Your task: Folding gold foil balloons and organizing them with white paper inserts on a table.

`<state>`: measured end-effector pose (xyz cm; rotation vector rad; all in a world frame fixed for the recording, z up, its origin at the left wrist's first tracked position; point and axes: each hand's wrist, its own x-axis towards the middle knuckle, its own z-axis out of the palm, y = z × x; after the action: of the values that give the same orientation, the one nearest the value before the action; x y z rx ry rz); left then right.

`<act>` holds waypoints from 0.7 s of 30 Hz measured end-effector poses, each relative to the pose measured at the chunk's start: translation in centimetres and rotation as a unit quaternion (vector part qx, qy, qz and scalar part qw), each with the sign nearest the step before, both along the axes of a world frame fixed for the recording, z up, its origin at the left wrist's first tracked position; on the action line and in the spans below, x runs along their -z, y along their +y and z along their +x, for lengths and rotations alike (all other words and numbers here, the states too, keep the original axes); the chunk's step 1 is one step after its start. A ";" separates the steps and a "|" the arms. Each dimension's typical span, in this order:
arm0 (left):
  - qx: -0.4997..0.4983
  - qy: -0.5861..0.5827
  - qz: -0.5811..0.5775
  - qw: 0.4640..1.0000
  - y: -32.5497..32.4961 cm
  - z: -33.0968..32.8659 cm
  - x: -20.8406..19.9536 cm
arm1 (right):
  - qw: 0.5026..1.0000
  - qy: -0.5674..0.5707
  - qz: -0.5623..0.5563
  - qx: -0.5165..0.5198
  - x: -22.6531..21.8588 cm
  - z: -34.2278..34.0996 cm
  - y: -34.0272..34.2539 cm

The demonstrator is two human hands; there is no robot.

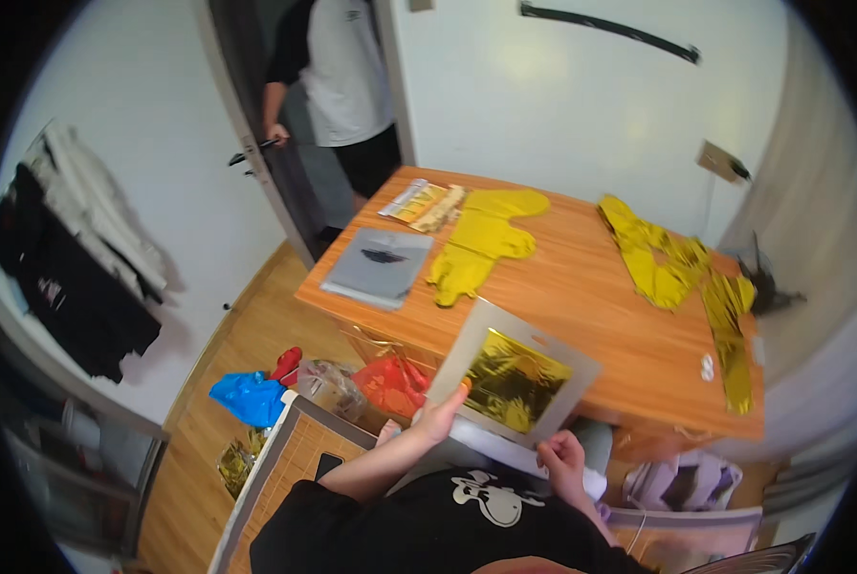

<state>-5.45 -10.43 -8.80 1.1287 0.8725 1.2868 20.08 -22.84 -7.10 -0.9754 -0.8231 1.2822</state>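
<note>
A flat clear packet (pixel 505 373) with a folded gold foil balloon inside is held tilted in front of me, over the table's near edge. My left hand (pixel 440 413) grips its left side, thumb on top. At the packet's lower right corner is my right hand (pixel 560 461), its fingers curled closed; whether they pinch the corner I cannot make out. Flattened gold foil balloons lie on the table: one (pixel 486 239) beyond the packet, a bent one (pixel 653 258) at the far right, and a long strip (pixel 730 340) by the right edge.
On the wooden table (pixel 562 263) lie a grey plastic packet (pixel 379 266) and a yellow printed packet (pixel 419 203). Blue (pixel 249 397) and red bags (pixel 392 385) rest on the floor. A person (pixel 338 77) stands at the door, one hand on its handle. Beside my left arm lies a phone (pixel 329 465).
</note>
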 end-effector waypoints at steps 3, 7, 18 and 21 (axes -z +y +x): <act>-0.054 -0.017 0.044 0.997 0.2 -0.9 3.7 | 0.993 -0.112 -0.023 -0.020 -0.6 0.5 -0.5; 0.011 0.143 0.121 0.982 -2.2 1.1 -0.7 | 0.841 -0.457 0.050 0.284 -6.0 3.5 -1.9; 0.475 0.204 0.271 0.812 -6.9 10.7 -0.9 | 0.768 -0.605 0.009 0.208 -5.8 12.8 -20.4; 0.457 0.217 0.215 0.836 -7.1 10.7 -0.8 | 0.655 -0.623 -0.206 0.376 -5.9 16.7 -29.8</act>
<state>5.29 -17.53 -7.98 1.9317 0.2314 0.4094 36.79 -52.60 -1.23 -2.3480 -0.9140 -0.1524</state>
